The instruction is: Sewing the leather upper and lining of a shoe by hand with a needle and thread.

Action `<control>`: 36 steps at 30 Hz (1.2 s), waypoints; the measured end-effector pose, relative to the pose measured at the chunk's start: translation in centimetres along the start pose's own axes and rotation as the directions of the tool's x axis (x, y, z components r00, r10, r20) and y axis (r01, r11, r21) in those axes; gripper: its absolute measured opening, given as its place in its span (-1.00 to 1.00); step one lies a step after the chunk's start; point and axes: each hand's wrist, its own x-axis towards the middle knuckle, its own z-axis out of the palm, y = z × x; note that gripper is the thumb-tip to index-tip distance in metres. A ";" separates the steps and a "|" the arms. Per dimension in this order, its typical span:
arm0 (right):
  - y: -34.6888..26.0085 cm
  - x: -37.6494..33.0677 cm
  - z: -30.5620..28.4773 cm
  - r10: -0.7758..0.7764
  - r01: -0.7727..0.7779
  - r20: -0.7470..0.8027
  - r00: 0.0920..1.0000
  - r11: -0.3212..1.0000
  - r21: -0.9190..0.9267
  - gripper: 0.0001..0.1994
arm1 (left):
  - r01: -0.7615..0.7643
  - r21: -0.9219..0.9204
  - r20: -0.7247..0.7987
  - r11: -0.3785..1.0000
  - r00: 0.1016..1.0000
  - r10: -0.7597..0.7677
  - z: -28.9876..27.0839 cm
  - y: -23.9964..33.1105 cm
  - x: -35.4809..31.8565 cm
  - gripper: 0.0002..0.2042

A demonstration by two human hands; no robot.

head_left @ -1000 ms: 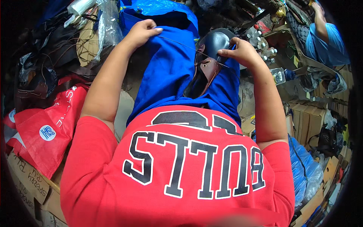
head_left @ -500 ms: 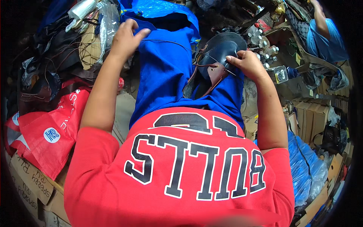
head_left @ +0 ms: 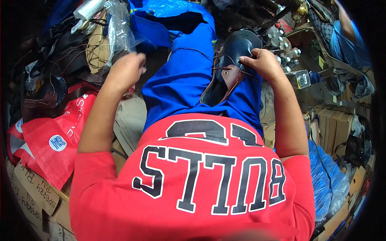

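A shoe (head_left: 241, 45) with a glossy dark part and a brown leather piece (head_left: 232, 77) with metal eyelets rests across my right thigh. My right hand (head_left: 265, 64) is closed at its right side, thumb on the dark surface and fingers folded at the edge. A thin dark cord (head_left: 189, 49) curves from the shoe over my blue trousers (head_left: 177, 80). Left of my legs, my left hand (head_left: 128, 69) is raised with fingers curled in, slightly blurred; whatever it may hold is hidden.
A brown shoe (head_left: 44, 94) lies at left above a red bag (head_left: 44, 140). Several small bottles (head_left: 283, 48) and a clear square container (head_left: 301, 79) stand at right. Cardboard (head_left: 329, 124) and blue plastic (head_left: 321, 176) lie nearer. Another person's blue clothing (head_left: 348, 44) shows at upper right.
My left hand has moved down and slightly left, and its fingers have gone from spread to curled. My right hand stays at the shoe, shifted only slightly in view.
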 end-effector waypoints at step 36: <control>1.0 -4.5 -0.1 -0.269 0.297 -0.138 0.953 0.920 0.256 -0.82 | -0.599 -0.410 0.035 0.688 0.743 0.669 2.4 16.3 19.4 -0.49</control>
